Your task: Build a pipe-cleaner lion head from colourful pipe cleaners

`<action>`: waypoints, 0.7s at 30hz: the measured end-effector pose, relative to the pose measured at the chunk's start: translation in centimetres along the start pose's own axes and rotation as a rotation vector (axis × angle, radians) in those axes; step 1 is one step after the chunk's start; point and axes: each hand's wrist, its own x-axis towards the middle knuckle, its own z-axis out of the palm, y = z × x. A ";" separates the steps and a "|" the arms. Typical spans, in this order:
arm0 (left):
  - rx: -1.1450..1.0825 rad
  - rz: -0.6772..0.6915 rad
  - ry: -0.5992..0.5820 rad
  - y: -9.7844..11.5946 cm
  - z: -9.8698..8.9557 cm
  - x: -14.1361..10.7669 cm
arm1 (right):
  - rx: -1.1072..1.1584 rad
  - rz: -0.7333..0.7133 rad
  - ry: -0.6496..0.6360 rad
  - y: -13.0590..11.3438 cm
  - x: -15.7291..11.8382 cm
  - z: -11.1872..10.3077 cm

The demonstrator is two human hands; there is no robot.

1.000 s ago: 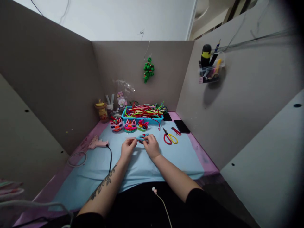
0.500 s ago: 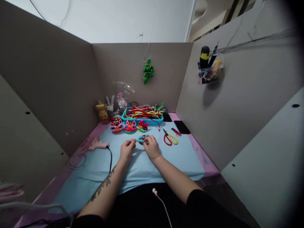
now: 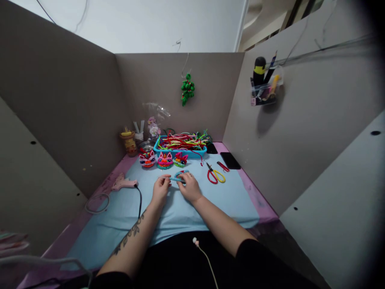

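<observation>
Between my hands is a small looped blue cord piece (image 3: 178,179) with some red showing in it. My left hand (image 3: 161,188) pinches the end that sticks out to the left. My right hand (image 3: 190,187) grips the looped part from the right, its fingertips partly covering the piece. Just behind stand three small colourful animal heads, a pale pink one (image 3: 147,159), a bright pink one (image 3: 165,160) and a magenta one (image 3: 181,159). To the right lie scissors (image 3: 215,175) with one red and one yellow handle.
A blue tray (image 3: 180,154) of colourful cords stands at the back. At the left lies a pink glue gun (image 3: 124,183) with a black cable. A red cutter (image 3: 223,166) and a black phone (image 3: 230,161) lie right of the scissors. Partition walls enclose the table.
My right hand has shifted slightly left and its fingers sit lower on the piece. The blue end between my hands now lies a little lower and flatter.
</observation>
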 end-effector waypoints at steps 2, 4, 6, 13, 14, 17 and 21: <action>0.002 0.004 0.000 -0.1 -0.1 0.1 | -0.002 -0.013 -0.012 0.0 0.0 0.0; 0.012 0.008 0.001 -0.1 -0.1 0.1 | -0.017 -0.016 -0.023 0.0 0.0 0.1; 0.020 0.016 -0.005 -0.1 -0.2 0.1 | -0.027 -0.013 -0.024 0.2 0.0 0.2; -0.073 -0.044 -0.004 0.2 -0.1 0.1 | -0.004 0.008 0.053 0.3 0.0 0.2; -0.095 -0.055 -0.004 0.2 -0.1 0.1 | -0.004 0.010 0.061 0.3 0.0 0.2; -0.127 -0.085 -0.013 0.3 0.0 0.0 | -0.004 0.016 0.081 0.2 0.0 0.1; -0.110 -0.107 -0.018 0.4 0.0 -0.1 | -0.014 0.024 0.094 0.1 0.0 0.0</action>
